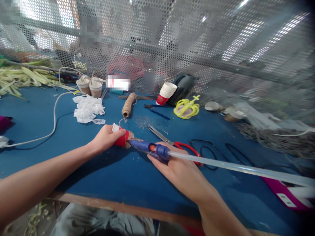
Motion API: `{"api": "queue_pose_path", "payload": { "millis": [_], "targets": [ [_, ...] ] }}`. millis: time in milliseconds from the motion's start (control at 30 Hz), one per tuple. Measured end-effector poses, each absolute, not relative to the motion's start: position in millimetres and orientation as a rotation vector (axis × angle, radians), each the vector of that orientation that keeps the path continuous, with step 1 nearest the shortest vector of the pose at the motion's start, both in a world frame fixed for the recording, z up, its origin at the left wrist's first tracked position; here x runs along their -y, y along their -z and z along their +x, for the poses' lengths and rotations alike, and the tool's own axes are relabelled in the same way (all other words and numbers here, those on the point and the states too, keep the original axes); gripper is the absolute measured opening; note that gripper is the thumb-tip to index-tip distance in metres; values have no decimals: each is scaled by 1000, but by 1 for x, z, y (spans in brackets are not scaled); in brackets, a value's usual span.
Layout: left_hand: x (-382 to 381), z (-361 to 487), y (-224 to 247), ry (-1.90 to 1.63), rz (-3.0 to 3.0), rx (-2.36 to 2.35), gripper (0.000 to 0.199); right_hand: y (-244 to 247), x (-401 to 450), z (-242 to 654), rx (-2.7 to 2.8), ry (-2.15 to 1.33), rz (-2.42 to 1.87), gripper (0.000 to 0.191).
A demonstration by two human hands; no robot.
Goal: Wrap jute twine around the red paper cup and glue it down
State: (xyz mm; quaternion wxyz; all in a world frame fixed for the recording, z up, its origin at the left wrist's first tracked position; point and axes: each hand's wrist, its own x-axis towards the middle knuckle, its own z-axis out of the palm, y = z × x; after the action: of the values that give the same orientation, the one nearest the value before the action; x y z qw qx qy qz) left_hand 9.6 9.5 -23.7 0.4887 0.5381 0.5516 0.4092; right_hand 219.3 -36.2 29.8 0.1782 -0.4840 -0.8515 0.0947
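My left hand (105,137) is closed around a red paper cup (121,140) lying on its side, its white rim to the left. Brown twine wraps the cup's base end, and a strand runs from the cup up to a twine spool (128,105). In my right hand (177,167) is a blue glue gun (147,147), its nozzle at the twine-covered end of the cup; whether it touches is too small to tell. A long clear glue stick (221,164) sticks out of its back toward the right. Red-handled scissors (183,144) lie just beyond the gun, partly covered.
Behind are white gloves (89,108), twine-wrapped cups (95,88), blue pliers (157,110), stacked paper cups (166,93) and a yellow crown-shaped piece (186,108). Grey cord (268,139) is heaped at right. A white cable (54,118) crosses the left. Perforated metal mesh (152,42) stands behind the blue table (103,177).
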Motion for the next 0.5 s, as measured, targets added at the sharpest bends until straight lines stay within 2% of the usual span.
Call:
{"api": "queue_pose_path", "payload": {
  "millis": [500],
  "targets": [
    [-5, 10, 22, -963, 1300, -1345, 32, -26, 32, 223, 2325, -360, -1411, 13]
  ]
}}
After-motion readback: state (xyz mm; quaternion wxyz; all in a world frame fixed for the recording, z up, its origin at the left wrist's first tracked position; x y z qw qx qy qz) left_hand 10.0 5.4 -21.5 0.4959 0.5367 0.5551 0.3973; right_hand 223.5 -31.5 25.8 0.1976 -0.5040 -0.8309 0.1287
